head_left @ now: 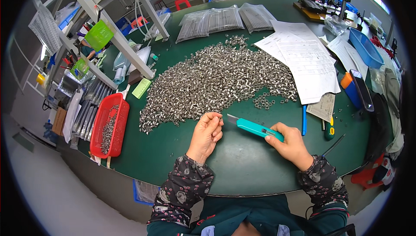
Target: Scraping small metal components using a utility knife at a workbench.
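Note:
My right hand (291, 144) is closed round the teal handle of a utility knife (253, 127). Its blade is out and points left, toward the fingertips of my left hand (204, 135). Those fingers are pinched together on a small metal piece (221, 118), mostly hidden by the thumb and finger. A gap shows between blade tip and fingertips. Just beyond both hands spreads a wide heap of small shiny metal rings (208, 80) on the green table (242, 173). A few rings lie loose at the heap's near right edge.
At left stand a red plastic basket (122, 127) partly filled with metal pieces and a grey shelf frame (130, 56). Bagged metal rods (223, 19) lie at the back. Rightward are papers (307, 69), a blue pen (304, 121), a phone (362, 89) and a blue tray (366, 47).

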`<state>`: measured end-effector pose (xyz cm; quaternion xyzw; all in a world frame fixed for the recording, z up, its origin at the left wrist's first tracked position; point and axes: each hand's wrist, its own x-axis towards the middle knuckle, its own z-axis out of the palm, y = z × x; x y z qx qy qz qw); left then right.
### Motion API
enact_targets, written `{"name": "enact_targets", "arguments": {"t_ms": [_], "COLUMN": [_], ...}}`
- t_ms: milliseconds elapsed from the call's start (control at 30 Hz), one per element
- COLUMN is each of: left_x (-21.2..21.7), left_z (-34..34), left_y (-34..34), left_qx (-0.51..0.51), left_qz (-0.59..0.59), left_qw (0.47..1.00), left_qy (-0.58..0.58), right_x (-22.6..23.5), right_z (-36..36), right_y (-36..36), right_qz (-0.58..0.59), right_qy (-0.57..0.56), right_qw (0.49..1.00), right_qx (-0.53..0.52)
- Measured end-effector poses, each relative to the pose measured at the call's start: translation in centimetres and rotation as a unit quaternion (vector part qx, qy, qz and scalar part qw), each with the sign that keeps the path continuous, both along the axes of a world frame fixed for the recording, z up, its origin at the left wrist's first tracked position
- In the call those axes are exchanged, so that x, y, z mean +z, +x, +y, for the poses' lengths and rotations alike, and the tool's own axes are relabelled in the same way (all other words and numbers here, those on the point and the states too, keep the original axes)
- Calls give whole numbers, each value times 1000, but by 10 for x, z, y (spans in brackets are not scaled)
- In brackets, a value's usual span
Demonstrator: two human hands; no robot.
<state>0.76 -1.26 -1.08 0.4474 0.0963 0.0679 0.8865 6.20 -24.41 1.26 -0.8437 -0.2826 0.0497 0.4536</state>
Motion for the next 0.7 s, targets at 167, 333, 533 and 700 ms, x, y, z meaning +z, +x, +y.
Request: {"name": "enact_targets", "arguments": {"t_ms": [167,333,533,700], "left_x": [-3,-5,-1,-2], "left_z": [2,0,-4,-4], "left_y": [2,2,0,1], "left_qx": [6,1,-5,12], "left_qz": [0,-15,-27,-19], "left_qw": [999,998,991,983], "left_qy": [33,55,130,183], "right_x": [4,0,-8,4], "right_z": [-3,-4,-7,-3], "right_y": [4,6,11,2], "right_qz": [92,121,175,122], "right_qy": [-33,-3,14,-19], "right_qw": [995,992,982,992], "right_qx": [30,47,75,36]}}
